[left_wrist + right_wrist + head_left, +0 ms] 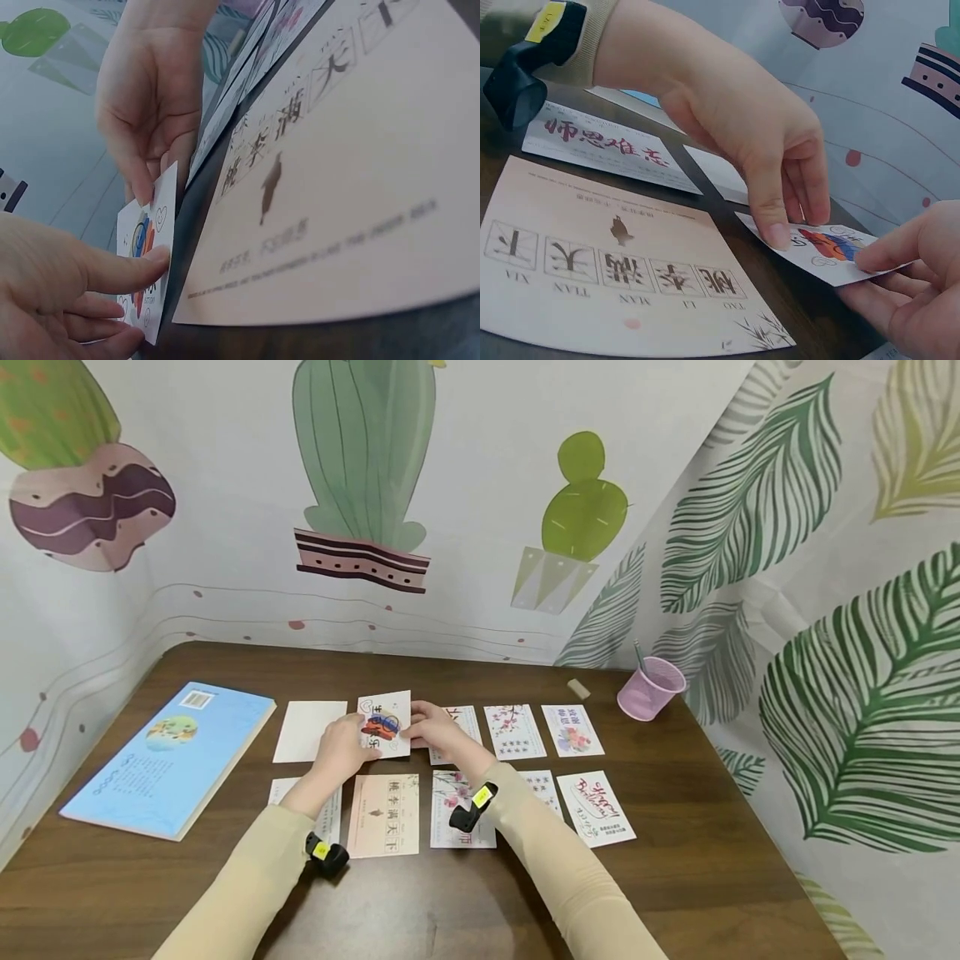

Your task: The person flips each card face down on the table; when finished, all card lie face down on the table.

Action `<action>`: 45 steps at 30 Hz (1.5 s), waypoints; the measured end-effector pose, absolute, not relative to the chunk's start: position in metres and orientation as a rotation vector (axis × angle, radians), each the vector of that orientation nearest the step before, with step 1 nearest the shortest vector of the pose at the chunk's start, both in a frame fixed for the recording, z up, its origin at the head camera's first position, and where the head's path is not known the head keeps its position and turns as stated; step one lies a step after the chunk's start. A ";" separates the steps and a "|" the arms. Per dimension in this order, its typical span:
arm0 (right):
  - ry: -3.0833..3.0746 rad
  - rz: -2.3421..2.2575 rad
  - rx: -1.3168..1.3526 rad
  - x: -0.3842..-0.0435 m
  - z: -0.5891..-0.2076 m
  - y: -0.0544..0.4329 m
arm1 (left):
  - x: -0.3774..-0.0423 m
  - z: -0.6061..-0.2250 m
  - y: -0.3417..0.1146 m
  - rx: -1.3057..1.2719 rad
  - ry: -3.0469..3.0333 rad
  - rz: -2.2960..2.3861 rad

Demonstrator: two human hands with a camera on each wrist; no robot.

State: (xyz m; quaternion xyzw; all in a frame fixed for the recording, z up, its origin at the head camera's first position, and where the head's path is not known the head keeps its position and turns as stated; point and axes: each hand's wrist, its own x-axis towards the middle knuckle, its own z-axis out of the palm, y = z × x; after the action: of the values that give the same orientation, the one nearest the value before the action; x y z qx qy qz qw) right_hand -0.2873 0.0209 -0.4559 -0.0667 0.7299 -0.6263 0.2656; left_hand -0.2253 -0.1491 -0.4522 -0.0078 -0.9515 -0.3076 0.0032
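Note:
A small white greeting card with a colourful drawing and black lettering is held between both hands, close over the back row of cards. My left hand pinches its left edge, thumb on the printed face and fingers beneath, as the left wrist view shows. On the opposite edge, my right hand grips it, thumb on top and fingers under it in the right wrist view. Just in front lies a pale pink card with brown characters. A blank white card lies left of the held one.
Two rows of cards lie on the brown table, including a floral card and a red-lettered card. A blue book rests at the left. At the back right are a pink mesh pen cup and an eraser.

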 end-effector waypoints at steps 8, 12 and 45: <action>1.989 -1.735 -0.129 -0.286 -0.458 0.018 | -0.227 -0.437 -0.152 0.011 -2.971 -1.047; 1.977 -1.796 -0.120 -0.282 -0.455 0.017 | -0.227 -0.424 -0.151 0.045 -2.864 -1.112; 1.926 -2.036 -0.340 -0.275 -0.433 0.026 | -0.230 -0.391 -0.142 0.077 -2.581 -1.341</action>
State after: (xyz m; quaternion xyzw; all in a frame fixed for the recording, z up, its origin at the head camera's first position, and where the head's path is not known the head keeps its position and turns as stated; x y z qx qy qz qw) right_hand -0.2747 0.0263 -0.4328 -0.1189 0.6737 -0.7119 0.1586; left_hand -0.2303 -0.1417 -0.3910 0.0261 -0.8812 -0.4577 0.1157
